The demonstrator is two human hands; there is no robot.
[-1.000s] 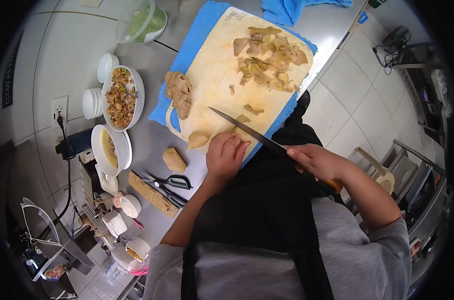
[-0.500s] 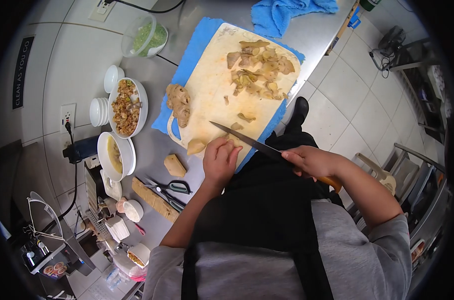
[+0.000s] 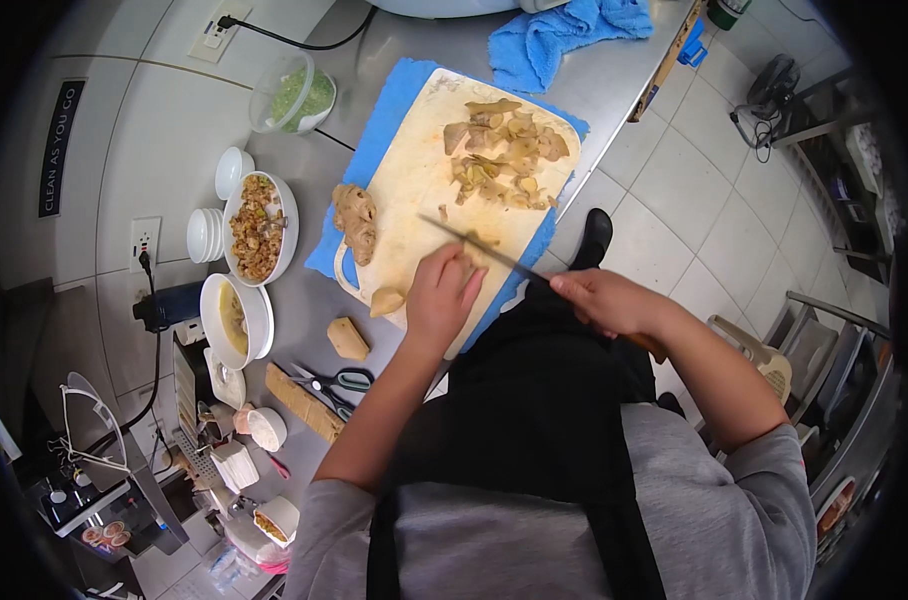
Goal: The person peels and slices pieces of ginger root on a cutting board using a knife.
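Observation:
My right hand (image 3: 604, 302) is wrapped round the handle of a long knife (image 3: 489, 250), whose blade points up and left over the cream cutting board (image 3: 414, 180). Close to the blade, my left hand (image 3: 442, 292) is closed at the board's lower edge, its fingers curled; what it holds is mostly hidden. Beside it lies a peeled ginger piece (image 3: 387, 301). An unpeeled ginger root (image 3: 355, 222) rests at the board's left edge. Ginger peelings and scraps (image 3: 509, 150) are heaped on the board's upper right.
Under the board is a blue cloth (image 3: 402, 85). To the left stand a bowl of chopped food (image 3: 257, 228), a bowl with yellowish contents (image 3: 232, 315) and a tub of greens (image 3: 309, 98). Scissors (image 3: 349, 381), a ginger chunk (image 3: 347, 339) and a wooden block (image 3: 302, 403) lie below.
The view has shifted, so the board sits lower in it. The knife blade has swung to a steeper angle near my left hand, and my right hand has risen slightly.

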